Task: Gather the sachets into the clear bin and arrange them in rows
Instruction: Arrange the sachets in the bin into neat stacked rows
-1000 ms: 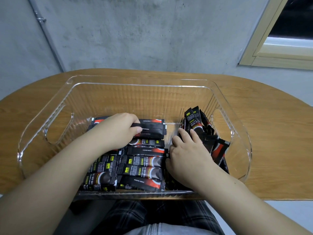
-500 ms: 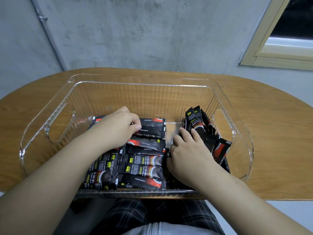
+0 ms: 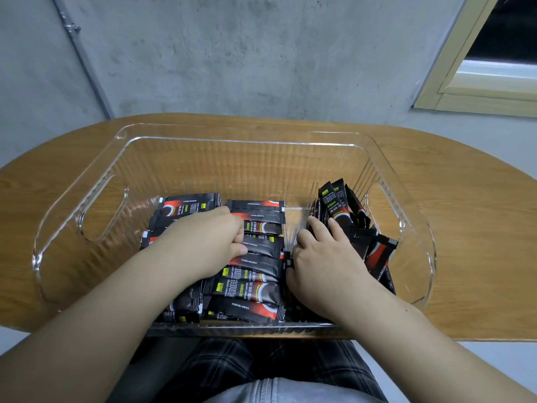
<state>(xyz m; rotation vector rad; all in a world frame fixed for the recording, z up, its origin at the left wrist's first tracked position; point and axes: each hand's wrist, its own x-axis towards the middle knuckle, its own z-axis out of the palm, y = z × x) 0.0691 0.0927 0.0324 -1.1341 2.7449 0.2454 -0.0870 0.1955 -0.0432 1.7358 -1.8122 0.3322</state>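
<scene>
Left hand (image 3: 209,242) shifted nearer, fingers curled, pressing flat rows of black-and-red foil sachets (image 3: 255,274) | right hand (image 3: 322,257) fingers straight on the upright sachets (image 3: 334,205) | label "INSTANT COFFEE" | clear plastic bin (image 3: 87,193)

Wooden table (image 3: 465,228), concrete wall (image 3: 261,53), window frame (image 3: 453,82)

Both hands (image 3: 203,242) (image 3: 325,257) rest on black sachets (image 3: 255,286) inside the clear bin (image 3: 232,135).

Rounded wooden table (image 3: 465,228); clear bin (image 3: 232,135) sits directly on it.
</scene>
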